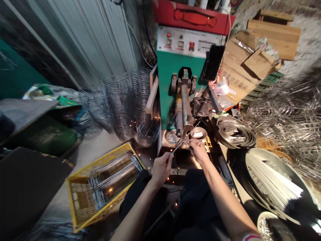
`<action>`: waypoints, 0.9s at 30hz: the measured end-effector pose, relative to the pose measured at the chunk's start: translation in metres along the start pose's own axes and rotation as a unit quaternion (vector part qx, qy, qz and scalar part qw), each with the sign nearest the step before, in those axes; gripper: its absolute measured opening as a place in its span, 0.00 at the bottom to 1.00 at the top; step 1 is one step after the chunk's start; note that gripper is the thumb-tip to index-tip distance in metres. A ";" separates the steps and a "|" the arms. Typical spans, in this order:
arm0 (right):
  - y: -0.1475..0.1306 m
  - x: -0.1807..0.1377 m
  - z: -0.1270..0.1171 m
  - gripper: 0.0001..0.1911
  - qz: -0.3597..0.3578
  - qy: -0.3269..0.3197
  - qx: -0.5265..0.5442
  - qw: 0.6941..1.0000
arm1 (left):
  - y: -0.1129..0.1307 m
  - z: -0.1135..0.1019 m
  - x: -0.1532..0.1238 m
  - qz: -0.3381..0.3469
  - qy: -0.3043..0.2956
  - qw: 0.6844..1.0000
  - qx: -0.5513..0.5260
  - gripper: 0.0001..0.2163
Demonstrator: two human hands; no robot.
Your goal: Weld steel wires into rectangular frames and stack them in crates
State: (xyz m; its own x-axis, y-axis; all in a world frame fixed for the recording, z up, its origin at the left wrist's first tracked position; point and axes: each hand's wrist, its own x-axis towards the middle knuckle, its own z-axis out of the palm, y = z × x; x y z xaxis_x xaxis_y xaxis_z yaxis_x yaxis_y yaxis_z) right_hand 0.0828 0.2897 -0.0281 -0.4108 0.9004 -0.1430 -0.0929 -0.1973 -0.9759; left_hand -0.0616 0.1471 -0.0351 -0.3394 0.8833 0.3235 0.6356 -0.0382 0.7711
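Dark trousers [198, 204] on my lap. Left hand [162, 167] closed around a thin metal rod [177, 147] that angles up to the green machine [175, 70]. Right hand [198, 151] has its fingers pinched at the rod's tip, just beside a small bowl [198, 133]. Yellow crate [75, 197] to the left.

The person is wearing dark, near-black trousers [195, 201], and the cloth is lying loose and softly creased over the lap and both legs, with a duller sheen showing over the left knee. Both forearms are showing bare from the elbow down, and the left grip [162, 167] and the right grip [198, 151] are likewise showing bare. At the bottom edge of the view a pale sleeve hem [250, 237] with a pinkish stripe is peeking in on the right upper arm; its cloth is showing too little to tell more.
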 end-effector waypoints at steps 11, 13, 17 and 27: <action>0.000 0.015 -0.003 0.18 0.002 0.009 -0.003 1.000 | 0.002 -0.003 0.021 -0.016 -0.005 1.000 -0.024 0.15; 0.001 0.014 -0.005 0.18 0.004 0.009 -0.008 1.000 | 0.001 -0.005 0.022 -0.020 -0.015 0.999 -0.035 0.14; -0.001 -0.003 -0.018 0.21 -0.002 0.000 -0.047 0.999 | -0.001 -0.006 0.024 -0.017 -0.023 0.998 -0.047 0.14; 0.053 -0.098 -0.043 0.27 0.078 -0.149 -0.279 0.945 | -0.023 -0.038 -0.011 0.105 -0.050 0.981 0.156 0.16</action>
State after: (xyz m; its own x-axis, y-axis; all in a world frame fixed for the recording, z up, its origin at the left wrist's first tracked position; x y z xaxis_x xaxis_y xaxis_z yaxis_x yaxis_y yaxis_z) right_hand 0.1572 0.2074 -0.0731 -0.6251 0.7112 -0.3217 0.4498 -0.0086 -0.8931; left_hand -0.0987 0.1203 -0.0357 -0.1175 0.9135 0.3895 0.8711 -0.0935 0.4821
